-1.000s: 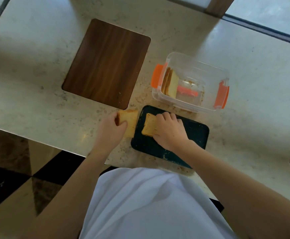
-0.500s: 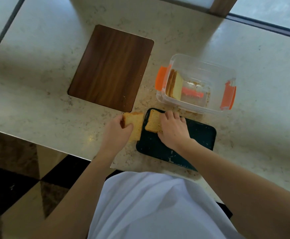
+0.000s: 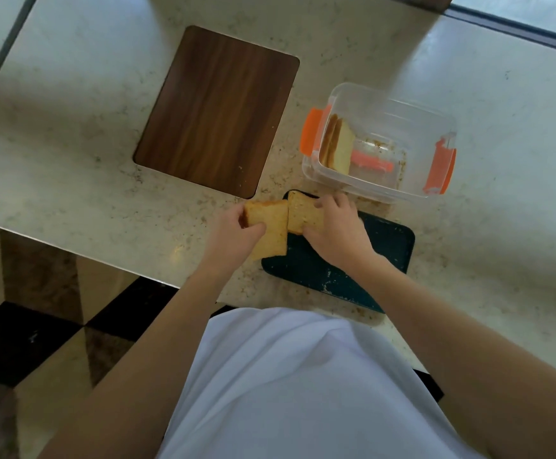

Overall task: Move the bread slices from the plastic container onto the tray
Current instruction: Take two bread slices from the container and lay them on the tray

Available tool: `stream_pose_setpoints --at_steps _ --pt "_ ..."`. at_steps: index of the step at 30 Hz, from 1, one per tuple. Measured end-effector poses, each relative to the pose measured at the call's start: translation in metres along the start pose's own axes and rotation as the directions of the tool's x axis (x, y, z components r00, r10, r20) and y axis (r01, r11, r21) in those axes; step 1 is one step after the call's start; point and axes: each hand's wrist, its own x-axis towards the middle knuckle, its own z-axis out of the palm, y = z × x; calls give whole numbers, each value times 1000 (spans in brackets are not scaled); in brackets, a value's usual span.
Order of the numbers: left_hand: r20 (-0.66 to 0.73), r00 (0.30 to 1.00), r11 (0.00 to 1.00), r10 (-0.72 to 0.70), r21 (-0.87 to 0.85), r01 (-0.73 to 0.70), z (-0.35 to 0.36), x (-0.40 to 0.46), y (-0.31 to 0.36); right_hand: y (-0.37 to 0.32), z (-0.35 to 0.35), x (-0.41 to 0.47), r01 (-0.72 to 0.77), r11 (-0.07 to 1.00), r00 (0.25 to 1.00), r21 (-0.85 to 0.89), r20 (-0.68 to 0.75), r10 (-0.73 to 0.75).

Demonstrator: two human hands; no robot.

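A dark teal tray (image 3: 385, 250) lies on the pale stone counter near its front edge. My left hand (image 3: 233, 236) grips one bread slice (image 3: 271, 226) at the tray's left edge, partly over the counter. My right hand (image 3: 339, 230) holds a second bread slice (image 3: 303, 215) over the tray's far left corner, and the two slices touch. Behind the tray stands the clear plastic container (image 3: 412, 114) with orange clips. Two or three more slices (image 3: 337, 145) lean upright against its left wall.
A dark wooden board (image 3: 217, 111) lies on the counter to the left of the container. Crumbs are scattered around the tray. The counter's front edge (image 3: 71, 246) runs diagonally at the left, with a black and tan checkered floor below it.
Both hands have shifted slightly toward the container with their slices. The left slice now touches the right slice at the tray's left edge.
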Motion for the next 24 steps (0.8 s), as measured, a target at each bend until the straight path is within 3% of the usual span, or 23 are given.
stream_pose_setpoints --at_steps 2,3,6,9,12,15,20,24 --pt "16 999 993 -40 -112 41 4 -1 5 5 0 -16 -184 923 982 338 104 158" --pt "25 999 987 -44 -154 47 7 -2 8 8 1 -25 -309 815 949 490 218 229" --pt "49 999 985 9 -175 0 18 -3 17 19 7 -47 -586 347 810 732 531 248" --pt "71 996 993 45 -115 -36 30 -4 25 28 15 -61 -598 7 791 802 588 171" --pt "114 978 984 172 -74 -164 38 -6 27 34 17 -67 -543 -139 809 828 561 176" --pt "193 949 967 250 -7 -253 40 -9 24 38 15 -68 -513 -84 820 854 516 246" --pt "174 925 876 337 303 -376 37 -4 5 44 11 -66 -461 233 850 856 350 394" --pt "195 952 852 236 428 -300 35 -2 -12 45 11 -61 -432 410 866 803 244 435"
